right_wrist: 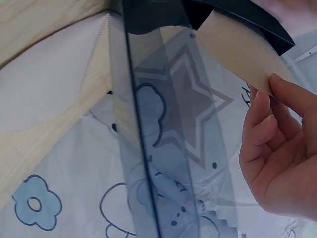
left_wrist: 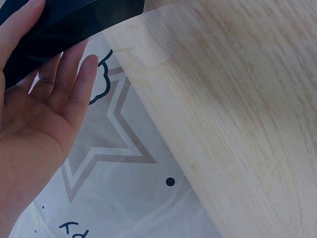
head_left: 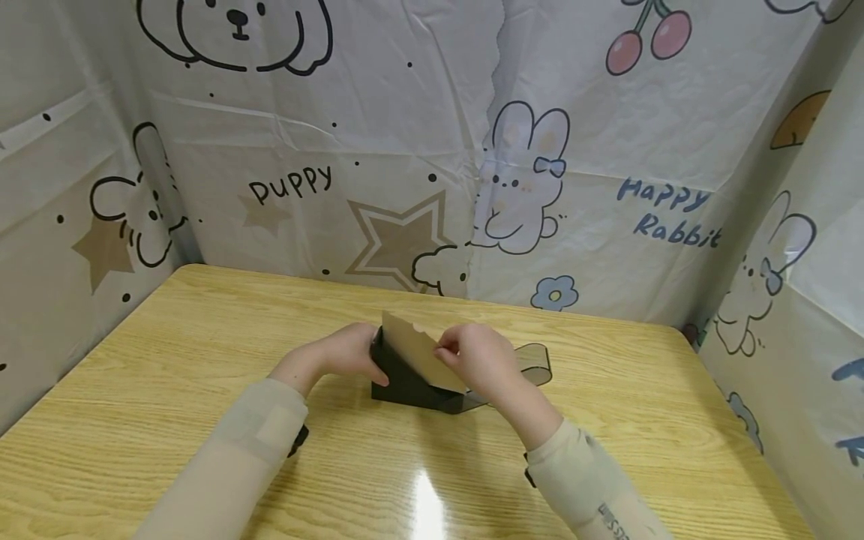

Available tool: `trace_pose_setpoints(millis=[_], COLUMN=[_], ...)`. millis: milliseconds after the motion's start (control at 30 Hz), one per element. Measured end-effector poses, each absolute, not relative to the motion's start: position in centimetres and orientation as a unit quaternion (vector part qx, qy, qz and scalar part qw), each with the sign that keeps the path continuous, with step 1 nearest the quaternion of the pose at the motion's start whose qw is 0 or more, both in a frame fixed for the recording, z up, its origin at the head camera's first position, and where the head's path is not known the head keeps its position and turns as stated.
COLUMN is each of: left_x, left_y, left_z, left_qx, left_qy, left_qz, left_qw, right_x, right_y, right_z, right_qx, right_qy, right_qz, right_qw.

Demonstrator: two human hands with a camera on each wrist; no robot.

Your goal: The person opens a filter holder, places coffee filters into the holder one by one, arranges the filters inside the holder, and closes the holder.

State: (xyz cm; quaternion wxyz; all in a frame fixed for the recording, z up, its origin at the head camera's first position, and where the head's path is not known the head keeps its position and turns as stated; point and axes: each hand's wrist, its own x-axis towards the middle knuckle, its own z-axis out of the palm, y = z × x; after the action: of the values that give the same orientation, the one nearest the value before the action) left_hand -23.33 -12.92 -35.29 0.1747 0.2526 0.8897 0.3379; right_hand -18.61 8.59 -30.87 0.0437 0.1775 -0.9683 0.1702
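Observation:
A black box (head_left: 405, 381) stands tilted on the wooden table, with a tan card (head_left: 413, 351) rising out of its open side. My left hand (head_left: 346, 351) holds the box at its left end, thumb on the near face; in the left wrist view the other fingers pass under its dark ribbed body (left_wrist: 74, 29). With thumb and index finger, my right hand (head_left: 478, 361) pinches the free edge of the card, seen up close in the right wrist view (right_wrist: 247, 54). A clear plastic strip (head_left: 535, 354) with dark edges runs from the box's right end and ends in a loop behind my right hand.
The wooden table (head_left: 202, 360) reaches back to a pale printed curtain (head_left: 398, 112) that hangs along the back and both sides. Straps with small black parts wrap both sleeves. Light glares off the table near the front.

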Motion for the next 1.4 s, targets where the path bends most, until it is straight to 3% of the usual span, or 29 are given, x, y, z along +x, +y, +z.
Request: trace_pose_setpoints(millis=[333, 1200, 1400], left_x=[-23.4, -23.4, -23.4], left_y=[-12.9, -12.9, -12.9], left_z=[-35.4, -35.5, -35.5], left_qx=[0.253, 0.254, 0.254], left_qy=[0.889, 0.891, 0.889], left_qz=[0.338, 0.334, 0.337], left_qw=[0.176, 0.175, 0.179], right_x=[-19.2, -19.5, -19.5], right_y=[8.9, 8.9, 8.8], right_z=[-32.2, -31.7, -32.0], right_qx=[0.168, 0.176, 0.172], right_qy=[-0.971, -0.966, -0.966], right_qz=[0.169, 0.175, 0.184], right_qw=[0.025, 0.078, 0.047])
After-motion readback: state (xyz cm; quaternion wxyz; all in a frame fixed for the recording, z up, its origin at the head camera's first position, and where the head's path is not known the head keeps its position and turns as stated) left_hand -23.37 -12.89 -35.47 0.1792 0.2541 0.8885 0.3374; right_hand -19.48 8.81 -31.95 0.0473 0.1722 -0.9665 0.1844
